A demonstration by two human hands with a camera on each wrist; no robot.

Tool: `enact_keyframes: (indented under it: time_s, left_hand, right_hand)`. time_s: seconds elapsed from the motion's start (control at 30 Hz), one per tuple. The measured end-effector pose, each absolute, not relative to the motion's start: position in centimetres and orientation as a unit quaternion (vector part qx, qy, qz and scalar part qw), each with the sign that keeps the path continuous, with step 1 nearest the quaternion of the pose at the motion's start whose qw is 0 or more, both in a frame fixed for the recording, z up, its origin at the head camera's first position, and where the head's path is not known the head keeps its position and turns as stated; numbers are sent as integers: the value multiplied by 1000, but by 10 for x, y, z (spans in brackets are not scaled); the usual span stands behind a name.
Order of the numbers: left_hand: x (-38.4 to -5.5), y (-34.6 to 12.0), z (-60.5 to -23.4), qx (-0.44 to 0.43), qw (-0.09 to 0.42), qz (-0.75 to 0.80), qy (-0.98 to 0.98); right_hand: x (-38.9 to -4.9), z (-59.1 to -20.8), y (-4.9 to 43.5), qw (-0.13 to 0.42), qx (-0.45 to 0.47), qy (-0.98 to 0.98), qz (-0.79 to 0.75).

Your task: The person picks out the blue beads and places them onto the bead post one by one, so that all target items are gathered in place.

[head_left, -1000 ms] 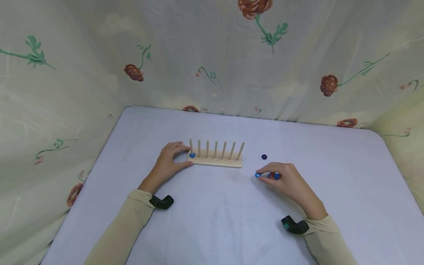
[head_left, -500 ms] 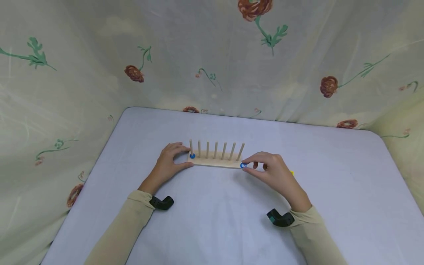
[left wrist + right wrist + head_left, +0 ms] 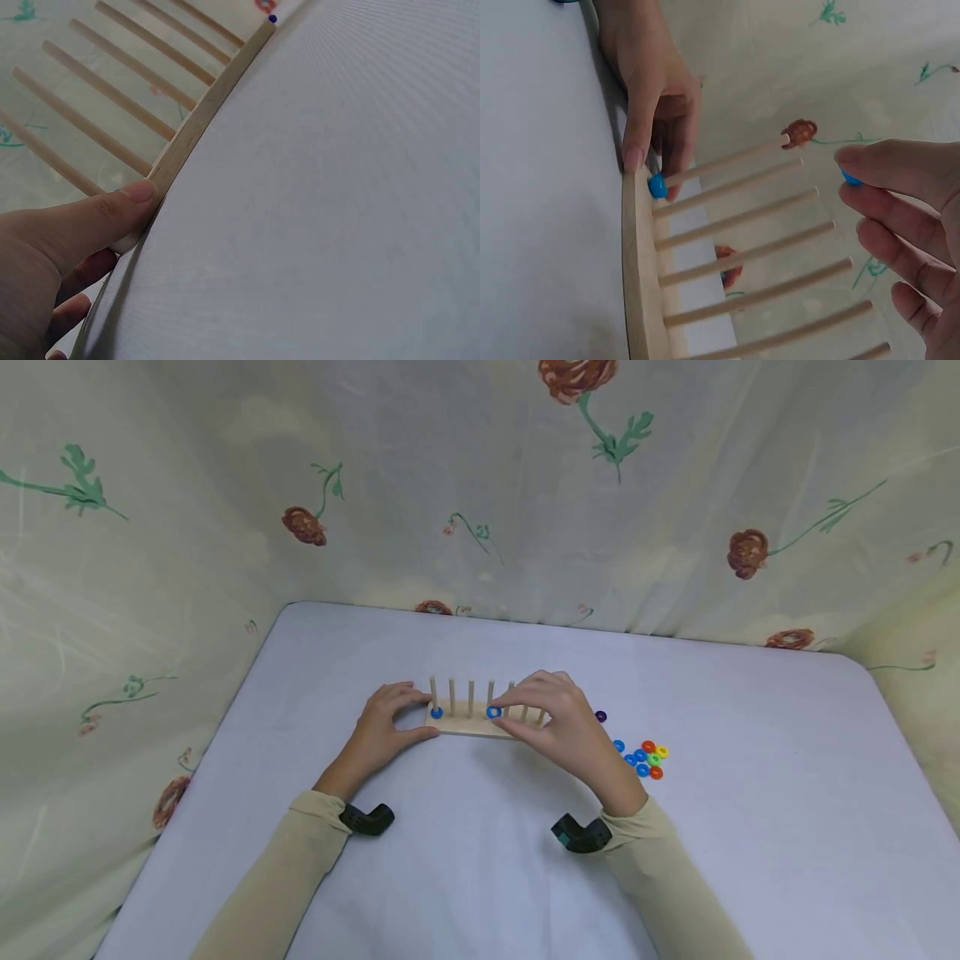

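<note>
A light wooden board with a row of upright pegs lies across the table's middle. My left hand grips its left end, thumb along the near edge and fingers behind, as the left wrist view also shows. One blue ring sits at the foot of the leftmost peg. Between thumb and forefinger, my right hand pinches another blue ring, which overlaps the middle pegs in the head view. In the right wrist view this ring is mostly covered by the fingertips, beyond the peg tops. The right hand partly hides the rightmost pegs.
Several loose rings in blue, red, yellow and green lie to the right of the board, partly behind the right wrist. A dark purple ring lies apart, farther back. Floral cloth hangs behind the white table.
My right hand has moved left from the loose rings to the pegs, carrying the blue ring. The loose rings have come into view behind it. The left hand has stayed on the board.
</note>
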State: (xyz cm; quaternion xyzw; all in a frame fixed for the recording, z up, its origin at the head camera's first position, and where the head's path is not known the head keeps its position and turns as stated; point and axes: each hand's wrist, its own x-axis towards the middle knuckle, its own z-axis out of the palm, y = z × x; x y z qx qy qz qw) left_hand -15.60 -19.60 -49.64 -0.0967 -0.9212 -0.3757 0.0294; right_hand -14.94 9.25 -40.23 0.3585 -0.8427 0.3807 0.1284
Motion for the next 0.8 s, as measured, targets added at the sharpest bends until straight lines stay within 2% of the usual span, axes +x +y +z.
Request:
enact_keyframes:
  time_s: [0.47,0.8]
  left_hand:
    - [-156,-197,-496,-98,32,-379,-920]
    - [-156,-197,-496,-102,32,-381,-918]
  right_hand:
    - [-173,-393,52,143,363,-839,380]
    - [-188,-392,26,111,346,-850,382]
